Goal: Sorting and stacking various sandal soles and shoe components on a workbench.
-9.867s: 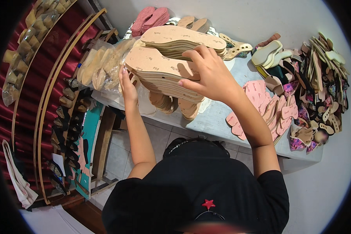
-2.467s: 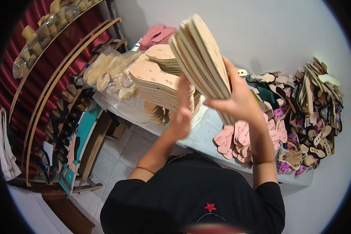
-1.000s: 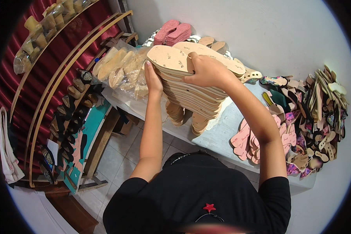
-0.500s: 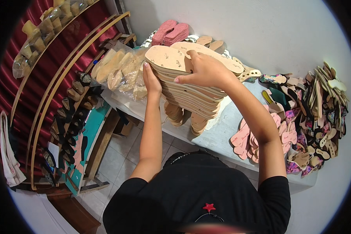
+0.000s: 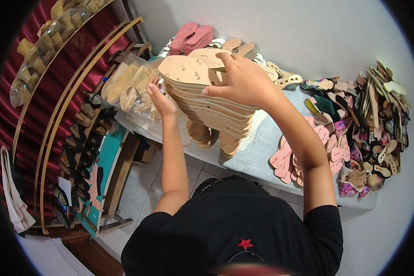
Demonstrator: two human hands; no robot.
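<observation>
The sole stack's [image 5: 211,108] long axis runs roughly along the worktop's [image 5: 255,154] front edge, broad end leftward. Left hand [image 5: 163,102]: fingers parted, beside it. Right hand [image 5: 247,83]: fingers spread across; clamping unclear.

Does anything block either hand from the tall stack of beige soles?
Nothing visible does. The right hand lies over the stack of beige soles; the open left hand is beside its left end. The clear plastic bag of tan pieces sits mostly farther left.
</observation>
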